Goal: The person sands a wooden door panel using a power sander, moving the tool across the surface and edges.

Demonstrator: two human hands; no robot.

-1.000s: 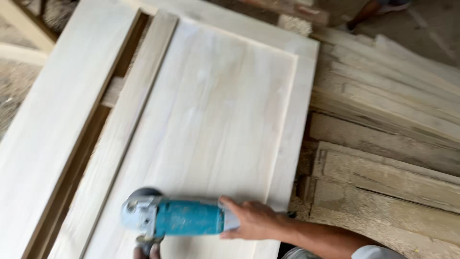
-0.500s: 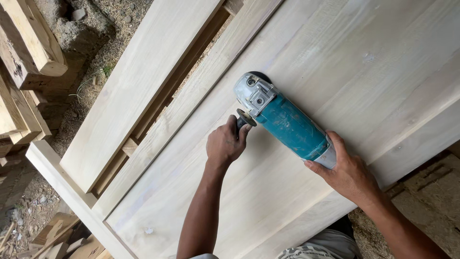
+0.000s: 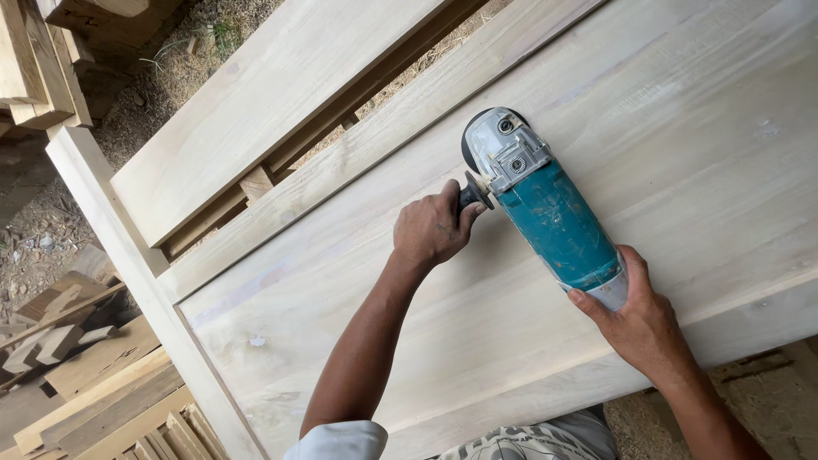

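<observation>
A teal and grey angle grinder (image 3: 545,204) lies head-down on a large pale wooden door panel (image 3: 665,119). My left hand (image 3: 433,228) is closed around the grinder's black side handle, to the left of its metal head. My right hand (image 3: 641,319) grips the rear end of the teal body. The disc under the head is mostly hidden; only a dark guard edge shows at the top.
The panel sits in a pale wooden frame (image 3: 111,221) with a second plank (image 3: 273,94) and a slot beside it. Scrap timber pieces (image 3: 77,341) lie on the ground at lower left, wood blocks (image 3: 43,60) at upper left, and sawdust-covered ground (image 3: 767,400) at lower right.
The view swung from the panel's right side to its left. The grinder has moved a little to the right and up on the panel, with both hands holding it as half a second ago.
</observation>
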